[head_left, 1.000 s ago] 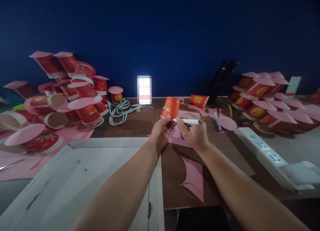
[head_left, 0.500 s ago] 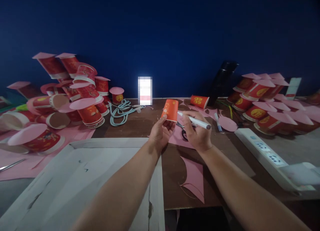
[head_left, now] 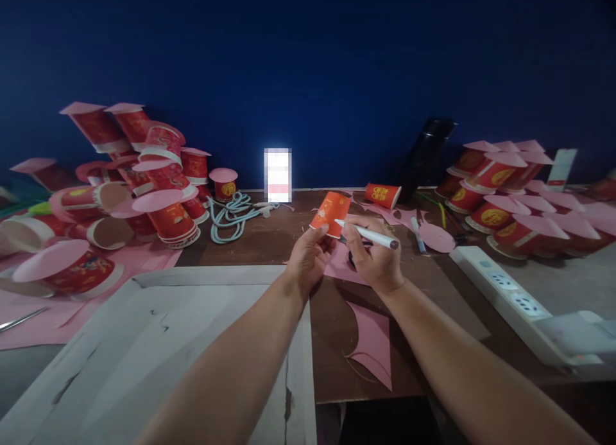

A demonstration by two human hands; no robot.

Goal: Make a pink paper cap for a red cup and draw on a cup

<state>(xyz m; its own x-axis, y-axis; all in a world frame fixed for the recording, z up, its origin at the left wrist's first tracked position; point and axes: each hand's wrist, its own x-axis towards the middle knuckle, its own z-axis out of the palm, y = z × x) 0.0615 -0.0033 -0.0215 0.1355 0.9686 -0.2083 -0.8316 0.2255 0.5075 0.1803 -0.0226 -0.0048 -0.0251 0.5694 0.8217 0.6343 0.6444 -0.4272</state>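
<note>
Held up over the table, a red paper cup [head_left: 331,211] with gold print is gripped at its lower edge by my left hand [head_left: 310,255]. The cup leans to the right. My right hand [head_left: 378,252] is closed around a white marker pen [head_left: 373,233], whose tip is at the cup's right side; whether it touches, I cannot tell. Beneath the hands lie pink paper [head_left: 344,268] and a pair of scissors [head_left: 353,257], largely hidden by my right hand. Another red paper cup [head_left: 383,195] rests on its side behind them.
Cups with pink paper discs are piled at left [head_left: 166,217] and right [head_left: 495,217]. A white tray-like box [head_left: 216,277] is under my left forearm. A power strip [head_left: 505,291] lies right, a pale cable [head_left: 231,220] behind, a black bottle [head_left: 428,156] against the wall.
The cup has tilted further to the right in my left hand. My right hand has shifted slightly left and down, bringing the pen tip lower on the cup.
</note>
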